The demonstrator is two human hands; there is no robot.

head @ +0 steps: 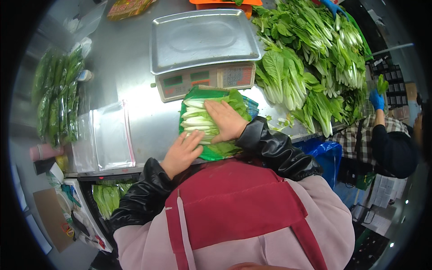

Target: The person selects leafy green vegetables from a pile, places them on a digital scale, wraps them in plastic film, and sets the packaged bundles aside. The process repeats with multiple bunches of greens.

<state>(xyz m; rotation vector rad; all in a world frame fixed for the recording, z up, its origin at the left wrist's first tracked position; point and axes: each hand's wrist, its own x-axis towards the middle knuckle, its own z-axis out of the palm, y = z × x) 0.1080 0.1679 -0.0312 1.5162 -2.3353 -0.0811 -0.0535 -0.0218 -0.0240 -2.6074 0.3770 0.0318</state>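
A bunch of leafy greens (193,120) with white stems lies on a green woven sheet (209,154) in front of me. Its stem ends point left, and its leaves spread to the right. My right hand (226,120) rests flat across the top of the bunch. With its fingertips at the lower stem ends, my left hand (182,152) touches the bunch from the near left side. Neither hand is closed around anything. Just beyond the greens stands a digital scale (206,79) with a bare metal pan (206,38).
Loose leafy greens (303,50) are heaped at right. Clear plastic bags (111,135) lie left, near bagged green vegetables (59,94) and a pink bottle (45,152). An orange basket (226,4) is at the back. A co-worker's blue-gloved hand (377,99) holds greens at right.
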